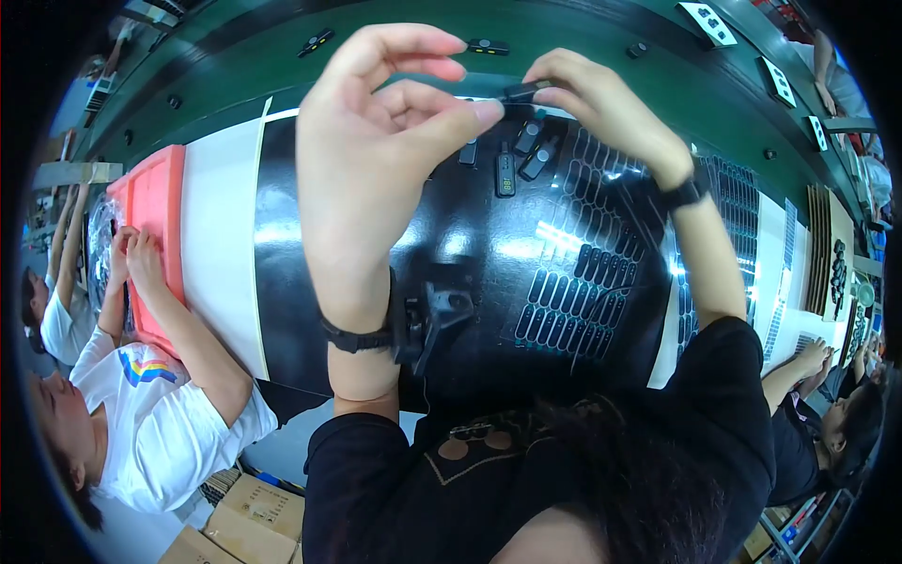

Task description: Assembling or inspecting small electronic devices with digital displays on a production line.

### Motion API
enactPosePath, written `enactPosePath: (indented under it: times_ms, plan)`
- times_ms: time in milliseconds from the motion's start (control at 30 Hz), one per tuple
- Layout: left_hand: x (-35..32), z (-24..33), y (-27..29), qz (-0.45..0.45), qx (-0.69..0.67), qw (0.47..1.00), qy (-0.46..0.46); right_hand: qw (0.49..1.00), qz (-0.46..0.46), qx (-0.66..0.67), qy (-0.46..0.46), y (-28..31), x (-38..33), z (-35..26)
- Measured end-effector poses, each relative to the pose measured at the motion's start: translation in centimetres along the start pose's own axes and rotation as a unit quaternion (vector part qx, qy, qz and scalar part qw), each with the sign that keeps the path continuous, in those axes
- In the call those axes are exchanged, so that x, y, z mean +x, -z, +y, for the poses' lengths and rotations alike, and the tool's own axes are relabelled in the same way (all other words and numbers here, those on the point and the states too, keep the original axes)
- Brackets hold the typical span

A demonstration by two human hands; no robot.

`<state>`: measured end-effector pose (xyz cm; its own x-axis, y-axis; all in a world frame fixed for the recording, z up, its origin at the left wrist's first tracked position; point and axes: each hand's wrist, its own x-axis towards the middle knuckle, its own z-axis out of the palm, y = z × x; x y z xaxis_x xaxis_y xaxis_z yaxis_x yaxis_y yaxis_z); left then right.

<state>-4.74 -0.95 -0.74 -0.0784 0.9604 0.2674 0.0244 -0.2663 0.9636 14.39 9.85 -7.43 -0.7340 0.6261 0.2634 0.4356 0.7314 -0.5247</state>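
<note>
My right hand point(601, 103) pinches a small black handheld device point(524, 92) between thumb and fingers, above the far edge of the black mat point(451, 226). My left hand point(376, 141) is raised beside it, fingers curled but apart. Its thumb tip comes close to the device's left end; whether they touch I cannot tell. Below the hands, several similar devices lie on the mat, one with a lit display point(505, 176) and another point(538, 158) tilted next to it. Sheets of dark oval stickers point(568, 310) spread over the mat's right side.
A green conveyor belt point(404, 33) runs along the far side, carrying more devices point(316, 42) and white trays point(707, 25). A pink-red crate point(169, 226) stands at left, where a co-worker point(169, 404) works. Another person point(808, 414) sits at right. Cardboard boxes point(254, 512) lie below left.
</note>
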Motion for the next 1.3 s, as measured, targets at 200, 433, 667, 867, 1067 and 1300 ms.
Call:
enactPosePath:
  times_ms: [200,433,667,867,1067,1300]
  plan:
    - [-0.7,0.6,0.4,-0.086,-0.135,0.987,-0.001,0.990,0.126,0.048,0.042,2.6,-2.9,-8.3]
    - [-0.6,0.6,-0.7,-0.084,-0.164,0.982,0.032,0.987,0.145,0.040,0.054,3.3,-3.9,-9.9]
    - [-0.7,0.3,-0.5,-0.107,-0.159,0.981,0.036,0.980,0.179,0.085,0.026,2.8,-4.3,-10.1]
    - [-0.8,0.5,-1.3,-0.090,-0.158,0.982,0.047,0.985,0.160,0.053,0.030,3.1,-4.3,-10.2]
    - [-1.0,0.3,-1.9,-0.052,-0.117,0.991,0.042,0.985,0.160,0.069,0.015,2.9,-4.1,-10.2]
    - [0.3,-1.9,-1.3,-0.098,0.152,0.983,0.008,0.970,0.170,0.170,-0.036,2.8,-3.8,-9.6]
